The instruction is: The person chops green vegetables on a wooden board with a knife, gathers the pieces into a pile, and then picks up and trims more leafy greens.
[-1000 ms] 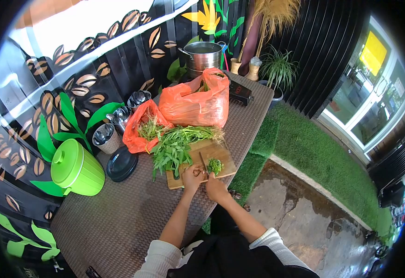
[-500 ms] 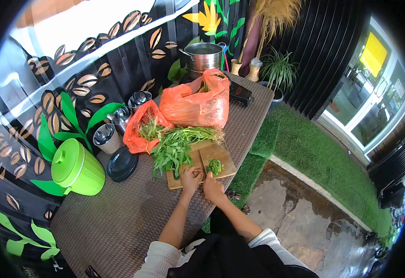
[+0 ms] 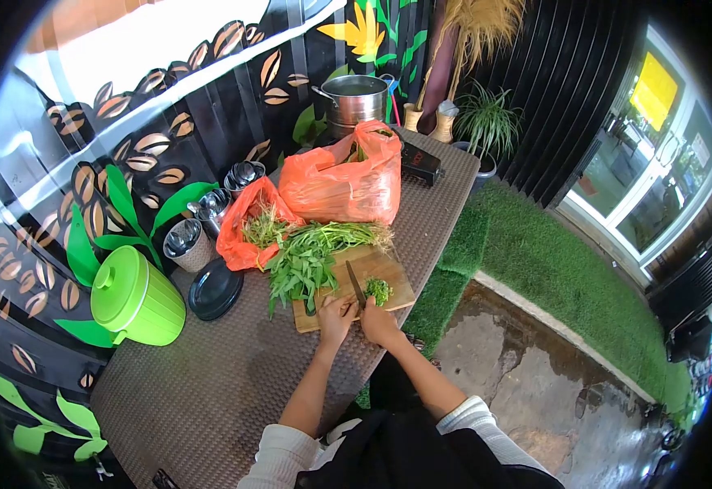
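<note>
Brown woven-look table [image 3: 209, 375] against a black painted wall [image 3: 246, 114]. Left end: green lidded container [image 3: 152, 301], then a cutlery holder [image 3: 195, 254] with black plates [image 3: 215, 289] just beside it. Next, small orange bag [image 3: 238, 246], open, stringy roots showing. Leafy greens [image 3: 301, 267] spill from beside it onto the wooden board [image 3: 394, 273], stems toward the large orange bag [image 3: 340, 183] behind.

Left hand [image 3: 336, 318]: at the near edge of the board, fingers curled and bunched close to the blade. Can't tell if they pinch anything; fingertips too small to read. Knife [image 3: 354, 277]: blade lies over the board, tip pointing away from the person. Right hand [image 3: 380, 323]: fingers wrapped round the handle end, which they mostly hide. Chopped greens [image 3: 379, 291] sit in a small heap on the board, right of the blade.

Step in hand, my read: fine cutting. Any further stroke calls for left fingertips tucked clear of the edge, greens steadied, and the heap kept off the board's rim.

Metal pot [image 3: 360, 106] at the far end, black cooker unit [image 3: 421, 165] right of it. Off the table, far right: potted plant [image 3: 490, 118], green turf [image 3: 551, 261], glass doors [image 3: 657, 167].
</note>
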Available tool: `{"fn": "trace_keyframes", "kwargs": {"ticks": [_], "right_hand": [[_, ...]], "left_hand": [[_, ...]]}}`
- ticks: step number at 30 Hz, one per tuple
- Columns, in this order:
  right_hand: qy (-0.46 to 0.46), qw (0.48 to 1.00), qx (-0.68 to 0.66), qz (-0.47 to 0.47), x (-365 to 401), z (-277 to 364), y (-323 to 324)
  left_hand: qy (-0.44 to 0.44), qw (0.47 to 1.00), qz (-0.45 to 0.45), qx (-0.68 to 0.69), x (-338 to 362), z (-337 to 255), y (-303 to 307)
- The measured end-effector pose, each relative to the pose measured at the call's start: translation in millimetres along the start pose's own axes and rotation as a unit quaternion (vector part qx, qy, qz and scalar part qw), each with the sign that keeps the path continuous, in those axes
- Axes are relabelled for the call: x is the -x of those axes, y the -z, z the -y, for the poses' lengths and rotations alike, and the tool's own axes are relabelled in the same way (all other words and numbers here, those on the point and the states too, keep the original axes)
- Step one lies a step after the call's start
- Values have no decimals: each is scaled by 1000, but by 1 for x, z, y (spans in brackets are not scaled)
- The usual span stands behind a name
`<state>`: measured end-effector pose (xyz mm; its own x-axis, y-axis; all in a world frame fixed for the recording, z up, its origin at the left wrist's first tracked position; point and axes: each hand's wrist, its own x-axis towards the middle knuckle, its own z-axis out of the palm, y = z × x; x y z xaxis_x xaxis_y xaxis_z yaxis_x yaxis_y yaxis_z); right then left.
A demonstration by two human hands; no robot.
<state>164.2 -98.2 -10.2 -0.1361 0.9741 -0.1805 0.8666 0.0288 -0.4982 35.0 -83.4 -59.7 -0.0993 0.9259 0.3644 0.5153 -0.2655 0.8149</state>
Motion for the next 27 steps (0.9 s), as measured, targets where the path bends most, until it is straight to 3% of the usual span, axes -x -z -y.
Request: {"fn": "trace_keyframes", "kwargs": {"ticks": [8, 11, 13, 17, 19, 23, 27], "right_hand": [[-50, 998, 26, -22, 11, 11, -21], [-22, 1000, 3, 13, 8, 8, 0], [-5, 999, 21, 26, 10, 5, 1], [-73, 996, 39, 28, 26, 20, -10], [-58, 997, 36, 26, 12, 14, -9], [-5, 999, 24, 33, -2, 1, -6], [-32, 998, 49, -11, 18, 16, -16]], "left_hand": [[-1, 998, -18, 64, 0, 8, -5], [9, 996, -33, 77, 0, 13, -8], [70, 997, 7, 43, 1, 13, -7], [23, 999, -6, 38, 2, 7, -3], [-35, 999, -13, 2, 2, 1, 2], [-6, 1000, -3, -10, 4, -2, 5], [28, 1000, 2, 10, 3, 2, 3]]}}
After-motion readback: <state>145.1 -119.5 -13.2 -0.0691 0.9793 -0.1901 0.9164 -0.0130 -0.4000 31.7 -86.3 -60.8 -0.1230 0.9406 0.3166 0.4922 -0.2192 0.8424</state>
